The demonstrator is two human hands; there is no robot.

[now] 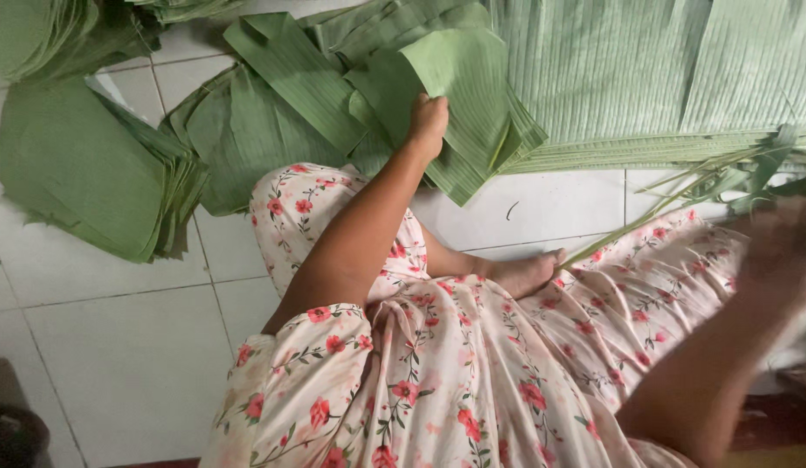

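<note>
Right hand (780,247) blurred, left hand (429,121) gripping leaf (459,95)

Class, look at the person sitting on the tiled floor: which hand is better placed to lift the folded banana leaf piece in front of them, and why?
Probably the left hand: it already rests on the folded leaf piece. The right hand is blurred, off to the side.
</note>
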